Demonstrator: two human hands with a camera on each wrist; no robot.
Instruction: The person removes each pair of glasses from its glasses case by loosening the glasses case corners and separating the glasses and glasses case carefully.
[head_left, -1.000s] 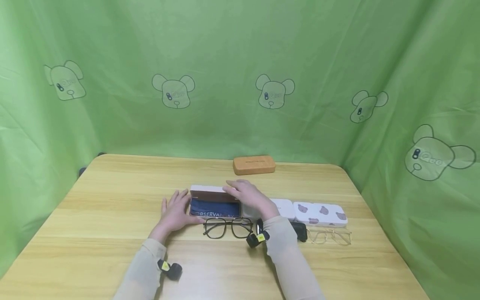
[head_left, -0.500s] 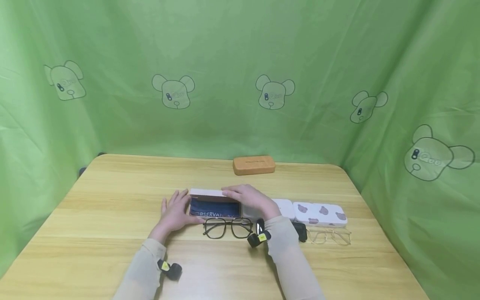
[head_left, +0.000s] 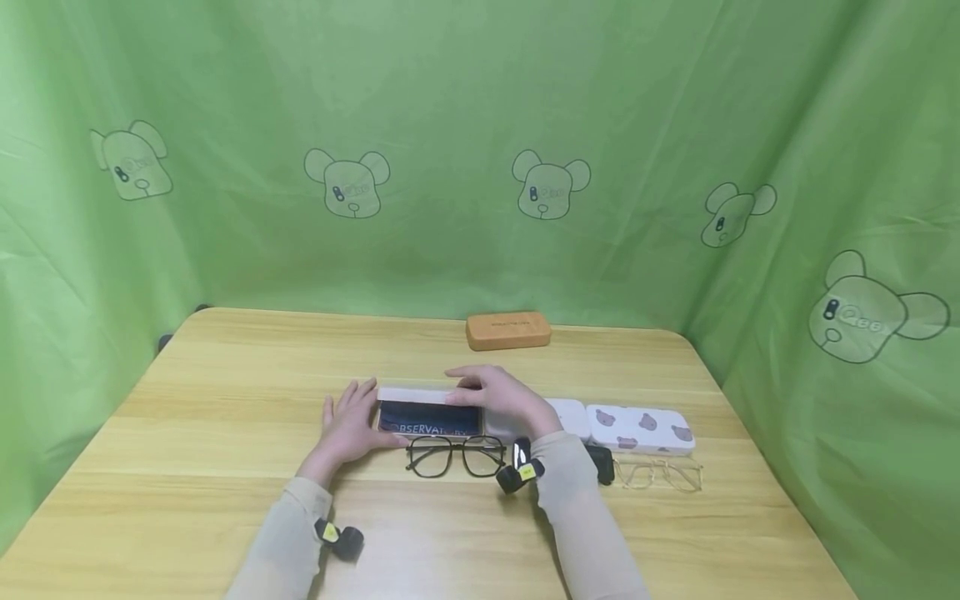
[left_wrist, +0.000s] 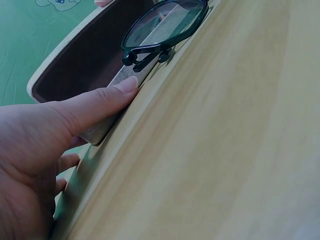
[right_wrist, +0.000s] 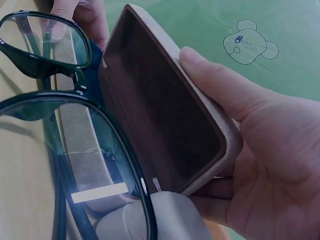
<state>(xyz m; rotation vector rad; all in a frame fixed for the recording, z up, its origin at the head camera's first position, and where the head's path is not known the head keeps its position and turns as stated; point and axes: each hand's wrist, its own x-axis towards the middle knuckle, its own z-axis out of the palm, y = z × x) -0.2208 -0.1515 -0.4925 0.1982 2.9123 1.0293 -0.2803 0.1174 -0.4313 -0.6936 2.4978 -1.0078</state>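
A pale glasses case with a dark brown lining sits half open at the table's middle, its lid tilted forward over a dark blue lettered cloth. My left hand holds the case's left end, thumb along its front wall and fingers behind the end. With my right hand I grip the lid near its right end; in the right wrist view the thumb lies on the lid's edge and the other fingers go behind it. Black-framed glasses stand right in front of the case, near my left thumb.
Right of the open case lie a grey case, a white case and a bear-print case. Gold wire glasses and a black object, partly behind my right sleeve, lie before them. A tan case stands at the back.
The lid has tipped forward and down under my right hand, covering more of the cloth. My left hand and the black-framed glasses have stayed in place.
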